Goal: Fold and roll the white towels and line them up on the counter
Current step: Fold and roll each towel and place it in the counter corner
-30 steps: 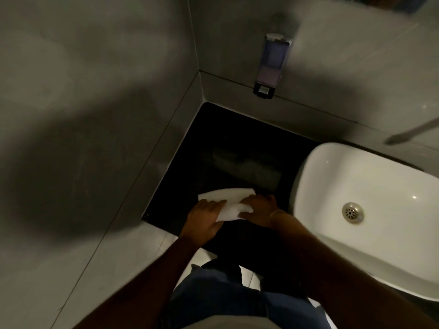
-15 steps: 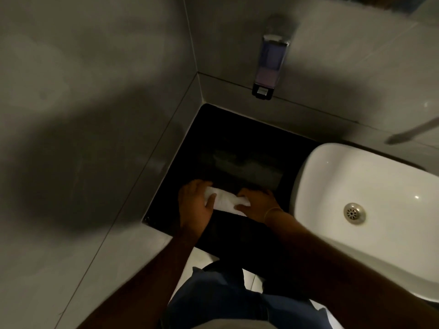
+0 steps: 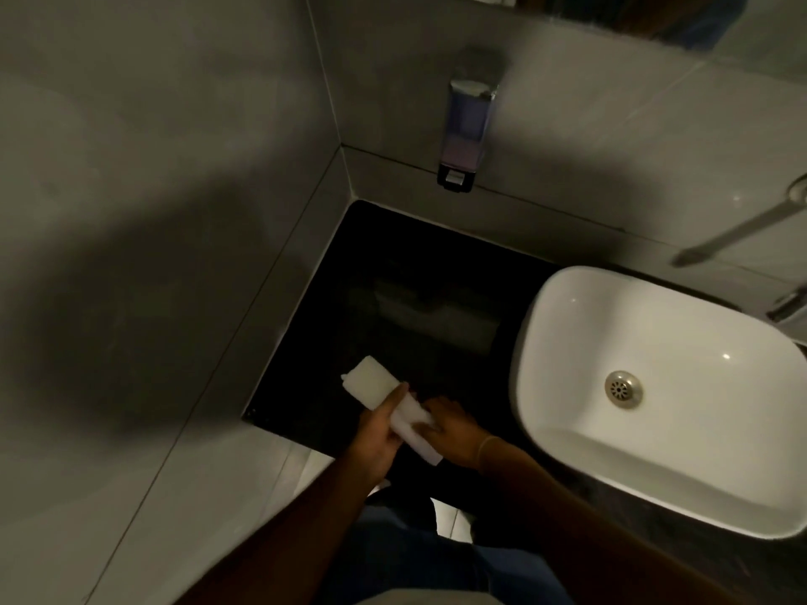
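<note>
Since half a second ago, both hands have turned the folded white cloth towel [image 3: 384,401] diagonal over the black stone counter [image 3: 419,264]. Left hand [image 3: 379,434] clasps its middle; right hand [image 3: 454,432] pinches the near end, long axis running far-left.

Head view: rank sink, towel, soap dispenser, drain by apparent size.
1. sink
2. towel and soap dispenser: look alike in size; the towel is partly covered by the hands and nearer the camera, so unranked
3. drain
</note>
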`<state>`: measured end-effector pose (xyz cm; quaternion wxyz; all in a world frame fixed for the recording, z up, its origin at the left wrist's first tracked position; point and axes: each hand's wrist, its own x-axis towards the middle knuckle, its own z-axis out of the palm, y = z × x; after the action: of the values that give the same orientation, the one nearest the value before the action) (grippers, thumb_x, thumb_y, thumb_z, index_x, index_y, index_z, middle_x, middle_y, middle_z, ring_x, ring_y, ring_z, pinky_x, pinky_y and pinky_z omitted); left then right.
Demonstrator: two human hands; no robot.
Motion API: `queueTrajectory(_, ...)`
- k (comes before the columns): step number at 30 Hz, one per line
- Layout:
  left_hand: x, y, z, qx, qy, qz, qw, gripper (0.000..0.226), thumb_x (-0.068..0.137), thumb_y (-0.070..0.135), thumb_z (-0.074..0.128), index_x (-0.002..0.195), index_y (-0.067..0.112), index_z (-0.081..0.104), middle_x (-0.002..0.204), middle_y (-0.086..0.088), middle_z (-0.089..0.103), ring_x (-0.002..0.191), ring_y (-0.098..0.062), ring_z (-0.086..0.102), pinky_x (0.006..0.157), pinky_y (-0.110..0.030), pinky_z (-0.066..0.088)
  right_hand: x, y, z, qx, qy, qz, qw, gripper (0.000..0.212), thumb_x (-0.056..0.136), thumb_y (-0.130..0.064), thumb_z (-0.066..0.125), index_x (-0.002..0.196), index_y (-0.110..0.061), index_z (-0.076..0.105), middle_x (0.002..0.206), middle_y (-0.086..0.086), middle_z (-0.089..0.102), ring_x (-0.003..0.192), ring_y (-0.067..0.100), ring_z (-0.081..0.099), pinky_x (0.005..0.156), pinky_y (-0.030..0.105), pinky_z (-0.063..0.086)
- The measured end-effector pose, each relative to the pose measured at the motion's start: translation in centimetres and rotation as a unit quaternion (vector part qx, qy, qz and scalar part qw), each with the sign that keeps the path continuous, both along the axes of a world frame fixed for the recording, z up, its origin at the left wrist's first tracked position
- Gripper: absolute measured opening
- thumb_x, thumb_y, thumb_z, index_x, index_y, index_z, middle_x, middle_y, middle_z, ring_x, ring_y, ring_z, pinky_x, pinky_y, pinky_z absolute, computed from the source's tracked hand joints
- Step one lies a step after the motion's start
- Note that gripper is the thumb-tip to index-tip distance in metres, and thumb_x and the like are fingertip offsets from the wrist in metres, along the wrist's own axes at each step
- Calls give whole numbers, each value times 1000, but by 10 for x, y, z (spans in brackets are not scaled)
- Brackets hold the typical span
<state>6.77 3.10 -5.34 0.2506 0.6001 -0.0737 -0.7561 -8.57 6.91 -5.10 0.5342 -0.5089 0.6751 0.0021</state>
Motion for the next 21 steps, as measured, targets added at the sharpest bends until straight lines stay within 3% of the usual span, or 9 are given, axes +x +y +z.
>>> queueTrajectory(3,-7,1,10,25,-6,9,1000,73,62,46,90,121,9,69,120,-19,69,107,-36,66,98,-51,52,4,25,35,62,-121,-90,987,40,102,-42,50,134,-19,52,128,5,58,113,18,58,97,33,47)
queueTrajectory(6,-23,4,35,36,-58,11,998,96,45,56,91,126,14,60,108,-18,69,98,-37,67,77,-46,55,-6,48,63,-29,-86,-128,988,27,99,-47,51,120,-31,54,114,-7,58,97,4,59,90,33,53)
queueTrajectory(9,-49,10,80,-27,-29,14,999,67,67,49,85,121,19,59,112,-20,68,100,-39,68,78,-50,59,-19,68,105,-230,34,-152,961,23,96,-45,54,117,-36,50,112,-16,55,97,-1,56,84,26,51)
queueTrajectory(12,-87,19,125,-46,-8,18,999,36,80,37,79,108,24,59,111,-20,67,101,-41,68,88,-56,57,-29,83,142,-394,181,-88,897,37,93,-57,54,109,-24,59,113,-6,60,96,12,58,80,27,51)
queueTrajectory(14,-116,27,150,-63,1,-12,998,39,80,39,79,110,26,59,110,-18,67,100,-41,68,90,-59,56,-44,92,156,-402,224,-124,879,47,86,-65,60,107,-23,63,113,-6,61,98,13,57,82,28,48)
queueTrajectory(17,-158,39,165,-92,22,-32,995,46,79,33,80,119,21,61,111,-19,70,100,-39,69,91,-58,56,-73,109,169,-366,251,-153,883,53,75,-58,67,116,-27,57,118,-10,55,102,14,56,80,30,47)
queueTrajectory(19,-192,53,171,-97,47,-63,992,50,78,29,81,124,23,63,111,-15,71,101,-36,69,87,-53,58,-97,125,173,-342,262,-180,884,59,71,-54,66,121,-28,50,122,-10,51,102,15,56,76,30,48)
queueTrajectory(21,-229,76,174,-108,78,-94,987,39,80,27,79,118,28,68,107,-11,75,99,-32,70,78,-43,58,-126,147,171,-325,268,-225,879,57,70,-52,66,119,-28,48,118,-8,51,98,16,57,71,30,50)
